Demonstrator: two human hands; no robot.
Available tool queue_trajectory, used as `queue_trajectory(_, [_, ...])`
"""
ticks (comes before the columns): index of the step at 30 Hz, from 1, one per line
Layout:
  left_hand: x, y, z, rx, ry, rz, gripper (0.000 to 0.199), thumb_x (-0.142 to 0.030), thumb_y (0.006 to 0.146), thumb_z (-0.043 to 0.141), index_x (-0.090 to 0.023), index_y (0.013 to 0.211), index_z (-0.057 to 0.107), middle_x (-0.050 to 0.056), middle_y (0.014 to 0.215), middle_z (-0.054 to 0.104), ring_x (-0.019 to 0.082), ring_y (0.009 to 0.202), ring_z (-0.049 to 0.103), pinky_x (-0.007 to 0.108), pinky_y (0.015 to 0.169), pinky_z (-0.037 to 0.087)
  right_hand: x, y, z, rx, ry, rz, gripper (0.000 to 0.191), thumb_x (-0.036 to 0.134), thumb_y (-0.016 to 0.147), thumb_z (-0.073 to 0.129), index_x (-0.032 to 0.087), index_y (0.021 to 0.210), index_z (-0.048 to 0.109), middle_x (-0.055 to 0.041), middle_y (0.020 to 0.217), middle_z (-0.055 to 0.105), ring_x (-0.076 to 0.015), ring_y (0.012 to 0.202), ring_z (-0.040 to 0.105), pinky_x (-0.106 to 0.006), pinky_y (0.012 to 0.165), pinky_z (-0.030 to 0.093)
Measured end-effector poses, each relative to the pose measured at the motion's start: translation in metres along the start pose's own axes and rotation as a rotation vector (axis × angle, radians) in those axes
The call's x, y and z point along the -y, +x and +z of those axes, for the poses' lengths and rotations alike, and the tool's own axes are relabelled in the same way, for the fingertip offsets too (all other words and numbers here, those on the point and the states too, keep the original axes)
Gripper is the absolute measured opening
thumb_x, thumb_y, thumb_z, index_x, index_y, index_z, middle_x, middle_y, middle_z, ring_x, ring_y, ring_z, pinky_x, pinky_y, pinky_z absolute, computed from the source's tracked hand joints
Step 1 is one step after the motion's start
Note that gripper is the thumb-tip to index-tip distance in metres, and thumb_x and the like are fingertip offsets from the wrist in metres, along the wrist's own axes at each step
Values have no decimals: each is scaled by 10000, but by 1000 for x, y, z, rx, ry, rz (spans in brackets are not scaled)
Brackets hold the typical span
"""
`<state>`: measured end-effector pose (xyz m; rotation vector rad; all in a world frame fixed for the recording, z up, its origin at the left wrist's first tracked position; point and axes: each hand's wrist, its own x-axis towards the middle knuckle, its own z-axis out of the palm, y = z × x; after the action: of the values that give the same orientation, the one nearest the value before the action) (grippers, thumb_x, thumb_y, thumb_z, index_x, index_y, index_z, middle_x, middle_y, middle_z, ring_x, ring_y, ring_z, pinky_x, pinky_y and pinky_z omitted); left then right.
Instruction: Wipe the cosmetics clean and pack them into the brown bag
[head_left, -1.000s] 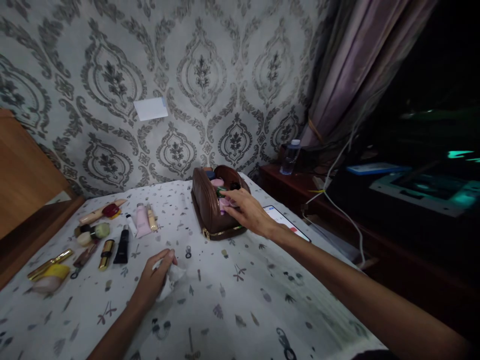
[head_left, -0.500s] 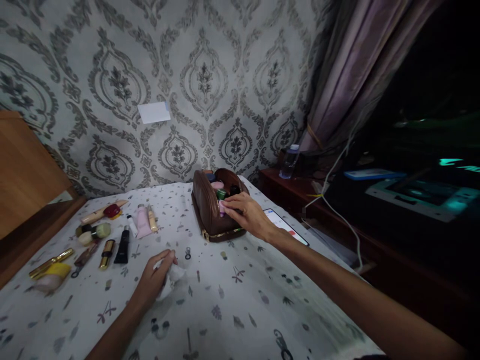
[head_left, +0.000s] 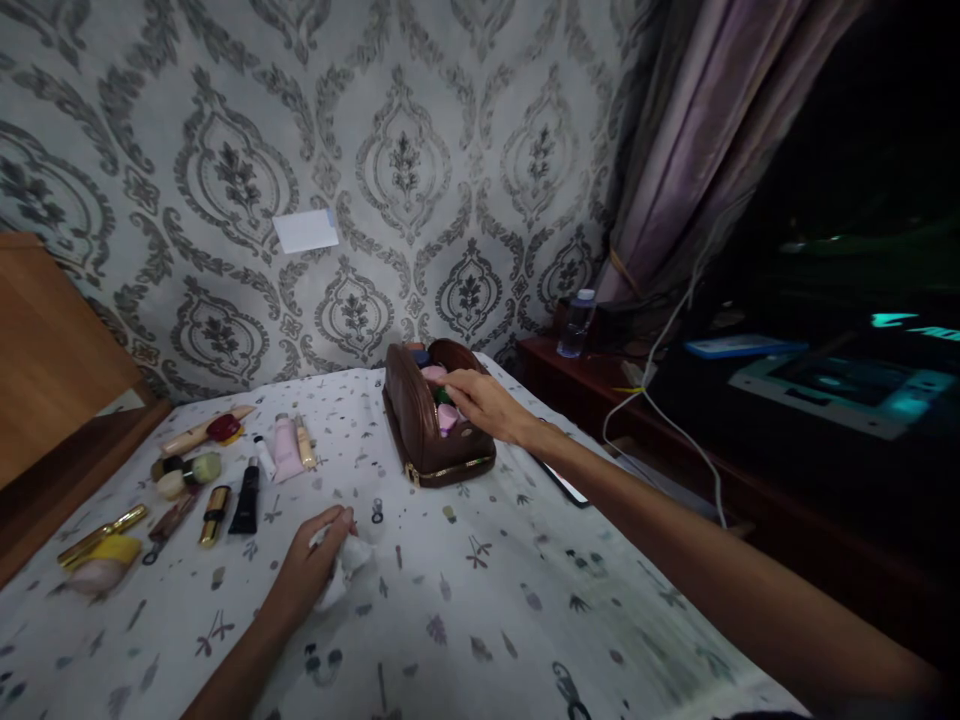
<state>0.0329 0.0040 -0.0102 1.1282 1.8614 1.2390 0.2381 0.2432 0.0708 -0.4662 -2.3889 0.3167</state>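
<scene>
A brown makeup bag point(head_left: 409, 415) stands unzipped on the bed, with pink, blue and green items inside its mouth. Over the opening, my right hand point(head_left: 487, 405) has its fingers drawn together and dipping in, near a green item point(head_left: 442, 397) and a pink-capped item point(head_left: 448, 418). What is between those fingertips is mostly hidden. My left hand point(head_left: 311, 560) rests on the sheet, closed on a crumpled white tissue point(head_left: 346, 570). Further left lie loose cosmetics, among them a pink tube point(head_left: 286, 450), a black tube point(head_left: 246, 500) and a gold-and-black lipstick point(head_left: 214, 516).
A phone point(head_left: 566, 487) lies partly under my right forearm. Right of the bed, a dark red table point(head_left: 536, 365) holds a clear bottle point(head_left: 576, 325) and a white cable point(head_left: 701, 460). A wooden board point(head_left: 60, 350) rises at the left, and a patterned wall stands behind.
My right hand has shifted up and further back over the bag, uncovering the pink-capped item. My left hand stays with the tissue. The forearm now covers more of the phone.
</scene>
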Motion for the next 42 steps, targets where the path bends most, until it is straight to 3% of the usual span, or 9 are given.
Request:
queue_trajectory(10, [-1, 0, 2, -77, 50, 19, 509, -693, 726, 556, -194, 643, 622, 21, 676, 593, 203, 668, 544, 268, 583, 453, 2, -1, -1, 36, -105, -59, 355, 274, 974, 383, 184, 1156, 674, -119, 1117, 679, -250, 1047, 595, -427, 940, 462])
queue_trajectory(15, [0, 0, 1, -100, 36, 1, 513, -693, 702, 579, -188, 674, 666, 39, 750, 652, 210, 688, 575, 286, 624, 490, 8, 9, -7, 226, -252, -114, 408, 495, 929, 530, 168, 812, 744, -152, 1170, 603, -272, 1023, 549, -453, 931, 426])
queue_trajectory(18, [-1, -2, 1, -106, 37, -16, 516, -689, 694, 596, -184, 725, 692, 51, 806, 674, 195, 659, 572, 279, 597, 483, 9, 10, -8, 306, -231, -114, 396, 464, 895, 601, 162, 655, 691, -154, 1299, 533, -286, 1062, 545, -454, 915, 430])
queue_trajectory(22, [0, -4, 0, -82, 32, -29, 499, -677, 724, 586, -188, 724, 682, 42, 780, 652, 192, 676, 575, 263, 585, 468, 8, 10, -5, 314, -191, -101, 335, 410, 865, 642, 159, 646, 676, -155, 1215, 554, -294, 1061, 553, -454, 914, 425])
queue_trajectory(25, [6, -2, 0, -25, -9, 20, 475, -651, 783, 553, -190, 703, 637, 13, 706, 594, 177, 677, 558, 246, 610, 462, 7, 10, -4, 264, -142, -71, 279, 424, 823, 675, 170, 707, 664, -128, 1081, 598, -275, 1005, 565, -413, 875, 438])
queue_trajectory(29, [8, -1, -1, 51, -20, 74, 462, -621, 839, 508, -192, 691, 595, -7, 656, 535, 166, 668, 529, 232, 609, 445, 13, 10, -9, 218, -35, 97, 351, 488, 813, 654, 194, 1002, 617, -16, 805, 617, -191, 738, 566, -316, 705, 455])
queue_trajectory(34, [8, -1, -1, 24, -18, 73, 485, -645, 819, 506, -185, 707, 613, 8, 717, 564, 182, 723, 544, 244, 647, 461, 18, 13, -13, 146, 73, 116, 379, 443, 912, 499, 177, 1173, 569, -83, 1066, 682, -212, 926, 632, -352, 847, 476])
queue_trajectory(39, [15, 3, 1, 32, -62, 88, 505, -656, 836, 497, -180, 723, 622, -13, 637, 512, 145, 601, 483, 229, 541, 408, 19, 10, -10, -131, 104, 139, 342, 422, 936, 430, 184, 1023, 660, -92, 1007, 710, -227, 930, 653, -354, 829, 493])
queue_trajectory(42, [16, 4, 0, 29, -37, 177, 482, -603, 882, 462, -173, 734, 621, -3, 644, 524, 149, 635, 510, 221, 553, 414, 39, -2, 0, -346, 140, 119, 320, 424, 942, 469, 182, 874, 668, -79, 896, 698, -214, 843, 640, -331, 759, 485])
